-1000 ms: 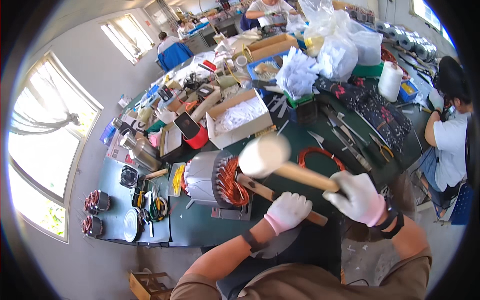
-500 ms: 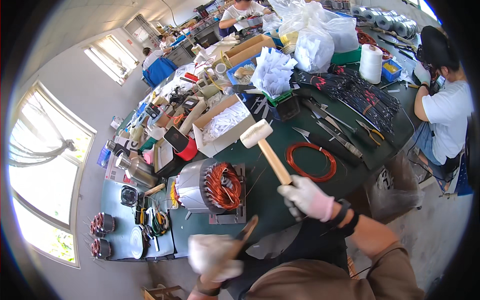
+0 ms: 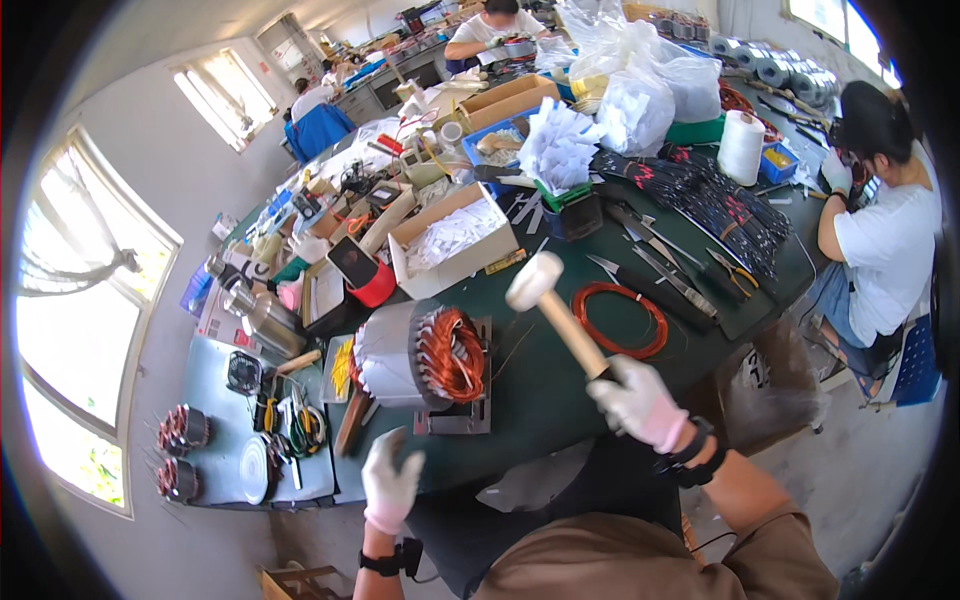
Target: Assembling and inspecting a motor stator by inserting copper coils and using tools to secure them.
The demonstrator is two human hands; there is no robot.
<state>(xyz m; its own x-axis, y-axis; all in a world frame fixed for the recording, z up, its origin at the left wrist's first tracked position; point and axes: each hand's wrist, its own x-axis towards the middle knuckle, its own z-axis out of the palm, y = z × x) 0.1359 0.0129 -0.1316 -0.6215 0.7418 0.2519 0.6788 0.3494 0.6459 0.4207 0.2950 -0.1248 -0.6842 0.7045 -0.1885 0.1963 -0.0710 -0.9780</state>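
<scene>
My right hand, in a white and pink glove, grips the wooden handle of a white-headed mallet above the table. My left hand, gloved the same way, is at the table's front edge with its fingers apart and holds nothing. Just beyond it, a flat brown wooden stick rests beside the motor stator. The stator is a grey steel cylinder lying on its side on a metal stand, with orange-red copper windings bulging from its right end.
Right of the mallet lies a copper wire coil, near knives and pliers. Behind the stator stands a carton of white slips. Two small stators sit at the left edge. A co-worker sits at the right.
My left hand has let go of the wooden stick, now lying left of the stator, and its fingers have opened. My right hand and the mallet have shifted slightly right.
</scene>
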